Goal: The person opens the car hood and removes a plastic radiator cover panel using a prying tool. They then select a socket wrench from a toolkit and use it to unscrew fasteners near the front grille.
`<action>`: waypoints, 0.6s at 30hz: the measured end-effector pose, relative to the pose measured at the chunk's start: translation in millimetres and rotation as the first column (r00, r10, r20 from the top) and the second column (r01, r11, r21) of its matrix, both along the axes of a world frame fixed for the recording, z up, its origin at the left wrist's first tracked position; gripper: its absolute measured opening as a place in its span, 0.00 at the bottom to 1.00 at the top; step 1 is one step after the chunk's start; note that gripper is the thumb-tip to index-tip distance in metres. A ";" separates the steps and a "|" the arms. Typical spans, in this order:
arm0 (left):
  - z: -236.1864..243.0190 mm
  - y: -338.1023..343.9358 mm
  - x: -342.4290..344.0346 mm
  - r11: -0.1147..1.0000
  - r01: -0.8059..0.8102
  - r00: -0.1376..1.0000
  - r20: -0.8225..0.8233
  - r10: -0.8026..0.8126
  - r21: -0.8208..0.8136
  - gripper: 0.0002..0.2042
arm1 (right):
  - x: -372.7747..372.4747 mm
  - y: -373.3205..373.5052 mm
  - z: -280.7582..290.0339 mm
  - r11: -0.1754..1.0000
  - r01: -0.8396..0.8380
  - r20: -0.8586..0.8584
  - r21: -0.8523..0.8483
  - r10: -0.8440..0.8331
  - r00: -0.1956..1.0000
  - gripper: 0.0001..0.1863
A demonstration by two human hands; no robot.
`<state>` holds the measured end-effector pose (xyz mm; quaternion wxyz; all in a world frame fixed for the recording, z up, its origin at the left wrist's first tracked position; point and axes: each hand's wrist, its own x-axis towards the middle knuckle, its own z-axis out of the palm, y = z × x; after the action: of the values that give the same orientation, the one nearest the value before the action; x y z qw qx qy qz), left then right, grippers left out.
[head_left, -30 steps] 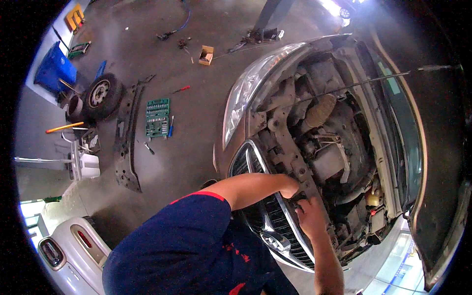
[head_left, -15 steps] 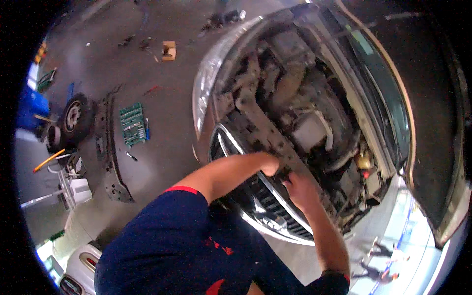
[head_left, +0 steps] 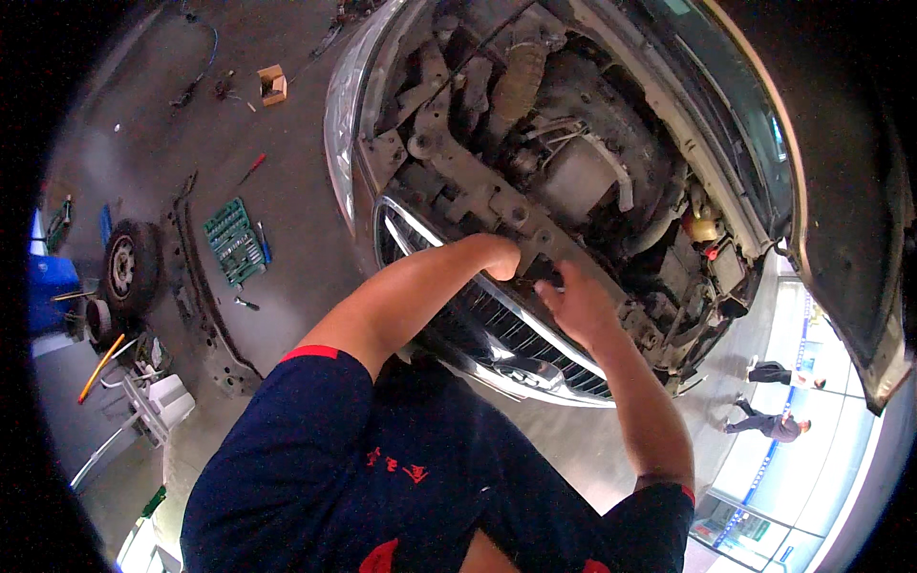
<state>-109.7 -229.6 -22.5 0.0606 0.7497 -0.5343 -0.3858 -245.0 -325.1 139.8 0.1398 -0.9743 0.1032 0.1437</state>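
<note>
Both my hands work at the front of a car with its hood raised, between the chrome-edged grille (head_left: 468, 296) and the dusty front crossmember (head_left: 497, 201). My left hand (head_left: 499, 256) is bent downward at the grille's upper edge, its fingers curled closed; what they hold, if anything, is hidden. Just to its right, my right hand (head_left: 581, 304) rests by the crossmember, thumb and forefinger apart over a dark gap, with nothing visible between them. Behind the crossmember lies the engine bay, with a grey box-shaped cover (head_left: 580, 179) and a ribbed intake hose (head_left: 521, 81).
On the floor to the left are a green socket set (head_left: 232, 241), a red-handled screwdriver (head_left: 253, 168), a ratchet (head_left: 246, 304), a long dark bumper beam (head_left: 205, 296), a wheel (head_left: 129, 267) and a cardboard box (head_left: 272, 86). The raised hood (head_left: 841, 191) hangs at right. Two people (head_left: 769, 420) stand farther off.
My view has shifted, so the car sits higher and more to the left. Both hands stay at the grille's upper edge; my right thumb and forefinger now show farther apart.
</note>
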 end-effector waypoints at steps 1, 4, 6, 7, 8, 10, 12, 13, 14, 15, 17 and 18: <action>0.7 -0.1 -1.6 0.994 -0.100 0.995 -0.033 0.099 -0.040 0.15 | 5.9 -6.3 -2.5 0.990 0.022 -0.167 -0.137 -0.045 0.985 0.14; -3.4 -4.3 -3.4 0.991 -0.130 0.991 -0.046 0.128 -0.036 0.15 | -1.6 -6.4 -4.8 0.846 -0.467 -0.142 -0.257 0.444 0.884 0.18; -12.2 -5.4 -1.2 0.997 -0.069 0.997 -0.016 0.069 -0.024 0.14 | -5.1 -9.8 -12.0 0.859 -0.475 0.028 -0.188 0.489 0.872 0.19; -9.0 -9.9 -0.8 1.000 0.010 1.000 0.016 -0.010 -0.016 0.14 | -6.9 -12.2 -9.0 0.871 -0.462 0.114 -0.165 0.482 0.869 0.19; -6.0 -14.0 -1.1 0.996 0.090 0.995 0.042 -0.090 0.000 0.14 | -7.9 -13.0 -6.6 0.879 -0.457 0.198 -0.139 0.476 0.857 0.19; -28.2 -6.4 2.6 1.000 -0.020 1.000 -0.005 0.020 -0.017 0.14 | 0.6 -3.4 -0.4 0.975 -0.080 -0.039 -0.209 0.073 0.997 0.14; -27.6 -3.7 1.0 0.993 -0.076 0.994 -0.091 0.067 -0.091 0.13 | -1.5 -12.7 -8.6 0.969 -0.224 -0.181 -0.106 0.203 0.962 0.14; -9.3 -10.0 -1.4 0.997 -0.004 0.998 -0.057 0.000 -0.080 0.13 | -9.1 -16.2 -12.4 0.932 -0.351 -0.047 -0.093 0.348 0.936 0.15; -18.3 -6.9 -0.7 0.994 -0.028 0.997 -0.081 0.019 -0.105 0.13 | -8.7 -12.6 -15.5 0.858 -0.503 0.094 -0.100 0.512 0.854 0.17; -31.4 -1.9 -0.1 0.991 -0.064 0.992 -0.112 0.051 -0.117 0.13 | -7.0 -12.4 -20.9 0.864 -0.492 0.100 -0.105 0.501 0.860 0.17; -31.5 -11.7 -3.1 0.998 -0.045 0.998 -0.056 0.042 -0.054 0.16 | -8.6 -14.5 -19.3 0.920 -0.390 0.243 -0.032 0.386 0.890 0.17; -31.8 -15.9 -3.6 0.998 -0.058 0.998 -0.009 0.058 0.023 0.19 | -8.3 -17.1 -17.6 0.928 -0.371 0.248 -0.044 0.370 0.895 0.17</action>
<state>-113.4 -245.4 -54.3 0.0659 0.7636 -0.5077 -0.3935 -253.3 -342.1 122.2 0.1238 -0.9860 -0.1030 0.0430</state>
